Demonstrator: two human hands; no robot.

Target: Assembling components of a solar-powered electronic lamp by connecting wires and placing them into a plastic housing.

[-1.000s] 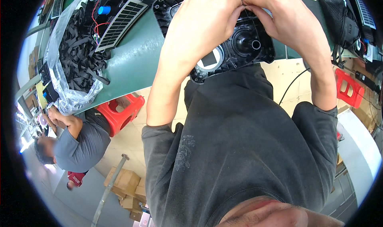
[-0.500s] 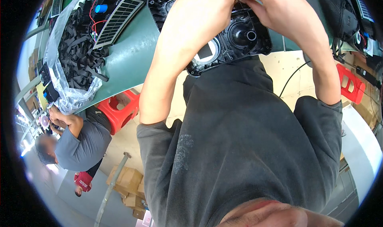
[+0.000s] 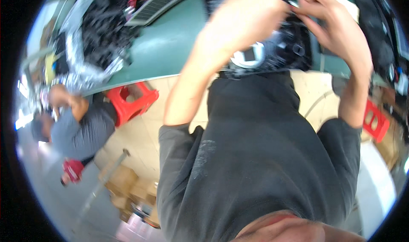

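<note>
Above the black plastic housing (image 3: pixel 279 60) at the table's near edge, both my hands are raised close together. My left hand (image 3: pixel 257 14) is blurred, with its fingers curled toward my right hand. My right hand (image 3: pixel 330 18) has its thumb and forefinger pinched against the left fingertips. Something small seems to be between them, too blurred to name. Set in the housing's near left part is a round piece with a pale ring (image 3: pixel 250 57). My left forearm hides part of the housing.
On the green table (image 3: pixel 166 42) lie a slim solar panel (image 3: pixel 164 5) and a clear plastic bag (image 3: pixel 76 46) of black straps. A black bag (image 3: pixel 372 25) stands at right. Red stools (image 3: pixel 133 103) flank me; a co-worker (image 3: pixel 85 127) sits at left.
The whole view has shifted and blurred, so the table and housing appear farther right and lower. My hands remain together over the housing, with my right fingers now showing more.
</note>
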